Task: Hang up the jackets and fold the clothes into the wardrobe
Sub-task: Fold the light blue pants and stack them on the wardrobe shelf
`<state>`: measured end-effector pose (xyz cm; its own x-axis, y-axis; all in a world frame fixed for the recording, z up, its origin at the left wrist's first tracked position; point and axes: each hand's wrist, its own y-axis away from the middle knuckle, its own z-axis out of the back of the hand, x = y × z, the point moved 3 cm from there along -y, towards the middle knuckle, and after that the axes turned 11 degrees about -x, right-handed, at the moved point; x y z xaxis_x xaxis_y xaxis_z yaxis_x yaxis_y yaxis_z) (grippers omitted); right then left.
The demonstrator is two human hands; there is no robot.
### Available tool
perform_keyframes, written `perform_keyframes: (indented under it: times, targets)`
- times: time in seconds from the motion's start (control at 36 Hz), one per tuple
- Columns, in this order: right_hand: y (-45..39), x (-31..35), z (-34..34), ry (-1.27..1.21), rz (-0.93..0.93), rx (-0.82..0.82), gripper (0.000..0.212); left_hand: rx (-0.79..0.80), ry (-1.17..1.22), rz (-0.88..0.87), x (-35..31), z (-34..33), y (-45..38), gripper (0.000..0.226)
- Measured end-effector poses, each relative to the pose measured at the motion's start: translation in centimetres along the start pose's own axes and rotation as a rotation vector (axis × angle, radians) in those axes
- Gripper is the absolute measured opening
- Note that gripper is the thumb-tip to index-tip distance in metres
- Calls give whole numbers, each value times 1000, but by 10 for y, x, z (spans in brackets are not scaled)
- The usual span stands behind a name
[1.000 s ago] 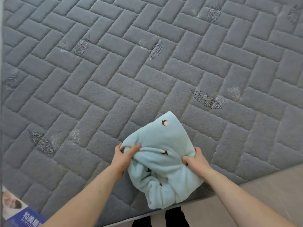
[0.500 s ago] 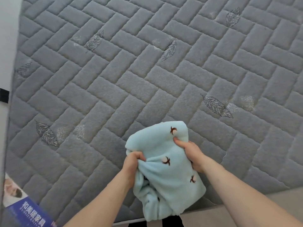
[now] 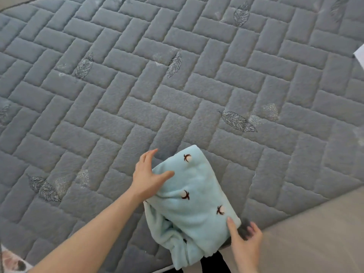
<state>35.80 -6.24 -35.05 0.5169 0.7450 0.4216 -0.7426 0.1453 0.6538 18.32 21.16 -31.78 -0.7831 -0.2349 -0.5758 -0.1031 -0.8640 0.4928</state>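
A big grey bed fills almost the whole view. Its top is soft and quilted in a brick pattern, with little stitched leaves here and there. A strip of tan floor shows at the near right.

The left hand lies flat on the far left part of a light blue cloth. Its fingers are spread and straight, and the thumb points across the cloth. It holds nothing; it only presses down. I think it does this to keep the fold from popping open.

The right hand is at the near right corner of the cloth, just past the bed's edge. One finger lies straight on top of the corner. The other fingers are a little bent, and they look blurred, so I cannot tell if they pinch the corner from under. I think this hand is smoothing or tucking that corner so the fold stays neat.

The cloth is fluffy, with small brown and white marks on it. It sits folded at the near edge of the bed, in the middle of the view. Its near end is bunched and hangs over the edge. It looks mostly folded, but it is not yet in the wardrobe, which is out of view.

A bit of printed paper peeks in at the near left corner.
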Motion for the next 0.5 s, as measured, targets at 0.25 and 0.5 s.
perform_keyframes:
  times: [0.25,0.5]
  targets:
    - [41,-31,-41,-192,-245,422,95,465,-197,112,-6,-32,-27,108]
    - [28,-13,-39,-250,-159,441,82,451,-49,165,37,-10,-12,74]
